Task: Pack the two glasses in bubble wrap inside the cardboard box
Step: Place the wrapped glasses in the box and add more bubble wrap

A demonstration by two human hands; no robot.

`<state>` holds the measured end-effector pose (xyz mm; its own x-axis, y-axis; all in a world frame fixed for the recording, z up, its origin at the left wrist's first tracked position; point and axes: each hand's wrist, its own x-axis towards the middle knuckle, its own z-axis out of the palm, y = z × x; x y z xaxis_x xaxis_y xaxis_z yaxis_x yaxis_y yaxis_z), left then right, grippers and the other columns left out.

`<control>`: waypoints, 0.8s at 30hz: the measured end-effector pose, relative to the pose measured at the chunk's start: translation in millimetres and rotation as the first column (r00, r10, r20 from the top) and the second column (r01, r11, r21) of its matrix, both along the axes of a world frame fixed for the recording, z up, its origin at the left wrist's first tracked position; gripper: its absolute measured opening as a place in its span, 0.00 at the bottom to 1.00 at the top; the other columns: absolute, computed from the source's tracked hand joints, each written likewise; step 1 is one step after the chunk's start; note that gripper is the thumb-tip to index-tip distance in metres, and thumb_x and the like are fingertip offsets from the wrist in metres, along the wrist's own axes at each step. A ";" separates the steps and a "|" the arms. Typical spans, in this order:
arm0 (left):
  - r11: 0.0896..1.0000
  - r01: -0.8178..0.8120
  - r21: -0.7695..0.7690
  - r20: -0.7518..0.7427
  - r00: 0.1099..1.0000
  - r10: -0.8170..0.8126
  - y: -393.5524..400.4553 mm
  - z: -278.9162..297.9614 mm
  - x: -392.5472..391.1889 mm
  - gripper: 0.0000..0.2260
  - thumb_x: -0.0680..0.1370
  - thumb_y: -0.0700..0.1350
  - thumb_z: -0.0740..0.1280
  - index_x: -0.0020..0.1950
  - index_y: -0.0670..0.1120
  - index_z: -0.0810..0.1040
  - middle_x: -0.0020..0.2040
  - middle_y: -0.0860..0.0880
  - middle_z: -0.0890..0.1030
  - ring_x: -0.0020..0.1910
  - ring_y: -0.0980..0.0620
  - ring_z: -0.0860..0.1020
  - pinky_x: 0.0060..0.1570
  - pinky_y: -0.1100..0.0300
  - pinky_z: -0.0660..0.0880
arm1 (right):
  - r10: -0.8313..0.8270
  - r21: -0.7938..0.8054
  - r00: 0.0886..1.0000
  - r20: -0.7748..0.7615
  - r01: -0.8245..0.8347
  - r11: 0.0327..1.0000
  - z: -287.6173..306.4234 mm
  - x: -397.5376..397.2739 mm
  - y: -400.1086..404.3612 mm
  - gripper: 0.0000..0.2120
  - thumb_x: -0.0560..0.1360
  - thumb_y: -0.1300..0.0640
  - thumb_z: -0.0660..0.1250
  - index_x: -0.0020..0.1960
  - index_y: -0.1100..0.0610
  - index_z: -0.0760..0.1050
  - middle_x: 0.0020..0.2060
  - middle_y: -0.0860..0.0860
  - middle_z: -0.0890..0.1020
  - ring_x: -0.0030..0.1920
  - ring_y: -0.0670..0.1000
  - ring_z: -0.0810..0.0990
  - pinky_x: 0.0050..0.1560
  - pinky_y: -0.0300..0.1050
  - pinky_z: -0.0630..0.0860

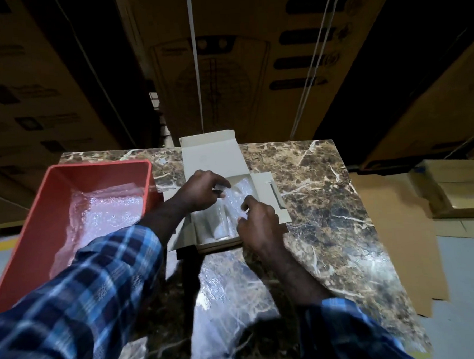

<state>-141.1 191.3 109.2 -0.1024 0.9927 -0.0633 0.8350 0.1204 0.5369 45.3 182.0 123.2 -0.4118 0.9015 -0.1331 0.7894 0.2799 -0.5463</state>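
Now the bubble-wrapped glass (233, 204) sits half down in the cardboard box (215, 155) on the counter (327, 188), pinched between my left hand (200, 190) above it and right hand (257, 219) below, and I judge seating it flat beside the other glass (215, 227) comes next.

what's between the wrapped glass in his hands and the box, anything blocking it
Nothing visible. Both the left hand and right hand pinch the bubble-wrapped glass directly over the open cardboard box, its flaps folded outward; another wrapped bundle lies alongside inside.
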 end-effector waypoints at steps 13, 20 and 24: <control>0.988 0.115 -0.103 0.024 0.993 -0.113 15.7 -38.0 -15.8 0.16 0.76 0.37 0.67 0.63 0.47 0.80 0.61 0.46 0.82 0.59 0.47 0.78 0.50 0.63 0.67 | 0.008 -0.041 0.985 0.172 -0.001 0.999 -28.7 -40.3 -0.5 0.07 0.73 0.66 0.63 0.50 0.60 0.75 0.48 0.57 0.79 0.49 0.60 0.79 0.40 0.44 0.65; 0.985 0.089 -0.149 0.105 0.992 -0.074 17.5 -45.3 -23.8 0.15 0.74 0.39 0.68 0.60 0.49 0.80 0.57 0.47 0.82 0.57 0.47 0.78 0.51 0.58 0.72 | 0.072 0.006 0.978 0.194 -0.075 0.997 -33.8 -46.6 0.1 0.14 0.74 0.67 0.62 0.59 0.60 0.72 0.50 0.59 0.80 0.48 0.61 0.79 0.39 0.46 0.63; 0.981 0.054 -0.188 0.131 0.991 -0.029 15.5 -49.1 -27.1 0.19 0.73 0.42 0.70 0.64 0.51 0.77 0.59 0.47 0.81 0.53 0.49 0.80 0.55 0.55 0.76 | 0.076 0.029 0.984 0.162 -0.082 0.996 -38.0 -43.8 -4.4 0.21 0.76 0.66 0.64 0.68 0.61 0.66 0.49 0.59 0.82 0.48 0.60 0.81 0.39 0.45 0.65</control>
<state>-168.2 206.8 60.1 -0.0400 0.9642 -0.2620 0.7677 0.1975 0.6096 1.4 177.6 85.3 -0.4574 0.8725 -0.1718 0.8409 0.3616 -0.4026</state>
